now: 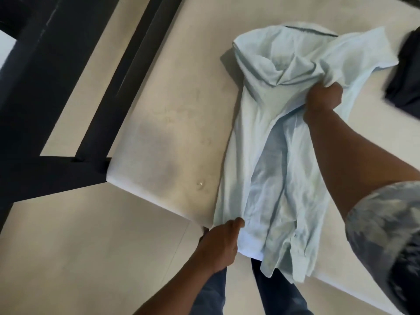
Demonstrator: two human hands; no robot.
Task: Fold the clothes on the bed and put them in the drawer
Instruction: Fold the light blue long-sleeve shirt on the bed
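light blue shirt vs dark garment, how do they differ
The light blue shirt is pale, the dark garment near black. The shirt lies long and rumpled, the dark garment compact. The left hand and right hand hold the shirt; the dark garment lies untouched. Both rest on the mattress.

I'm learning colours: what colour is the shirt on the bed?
Light blue; the shirt shows best in the head view.

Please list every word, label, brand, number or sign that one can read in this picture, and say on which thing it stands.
None: no text can be read in this view.
The light blue shirt shows no readable label or print.
The dark garment and the bed carry no writing.
The patterned sleeve shows only blotches, not letters.
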